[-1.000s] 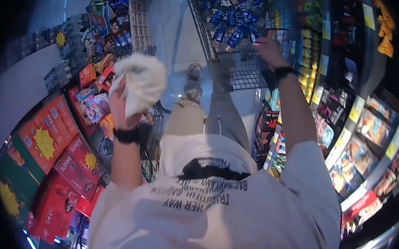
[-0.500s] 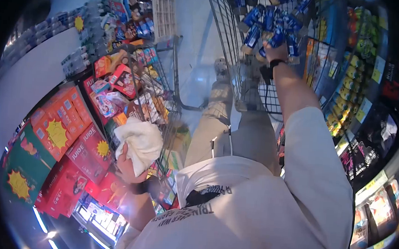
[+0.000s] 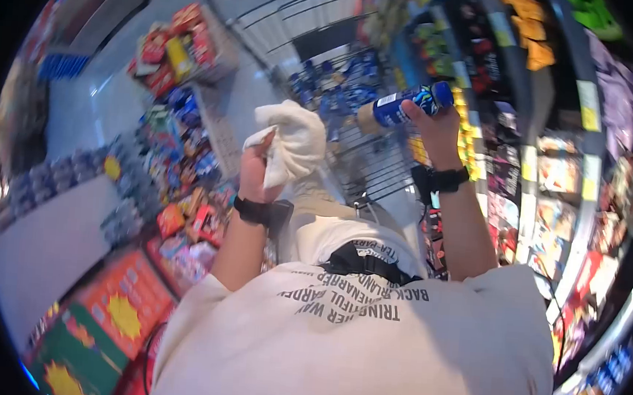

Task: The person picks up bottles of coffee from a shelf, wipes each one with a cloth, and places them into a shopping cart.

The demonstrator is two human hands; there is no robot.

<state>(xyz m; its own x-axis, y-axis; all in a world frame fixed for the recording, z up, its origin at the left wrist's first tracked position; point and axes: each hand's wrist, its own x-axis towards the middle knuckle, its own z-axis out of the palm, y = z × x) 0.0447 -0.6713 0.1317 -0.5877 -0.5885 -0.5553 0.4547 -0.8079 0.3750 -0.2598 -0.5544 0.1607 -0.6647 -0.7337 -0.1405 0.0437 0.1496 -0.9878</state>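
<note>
Head view. My left hand (image 3: 258, 171) is raised in front of my chest. Its grip is fully closed on a bunched white cloth (image 3: 295, 141), which sticks out above the fingers.

My right hand (image 3: 439, 129) is raised too, with its grip wrapped around a blue bottle (image 3: 402, 105). The bottle is tilted, close to level, and is held clear of the cart (image 3: 369, 173), over the cart's right edge. More blue bottles (image 3: 329, 96) lie inside the cart, toward its far end.

Stocked shelves (image 3: 545, 177) stand just right of the cart. Each wrist carries a black band (image 3: 446, 179).
</note>
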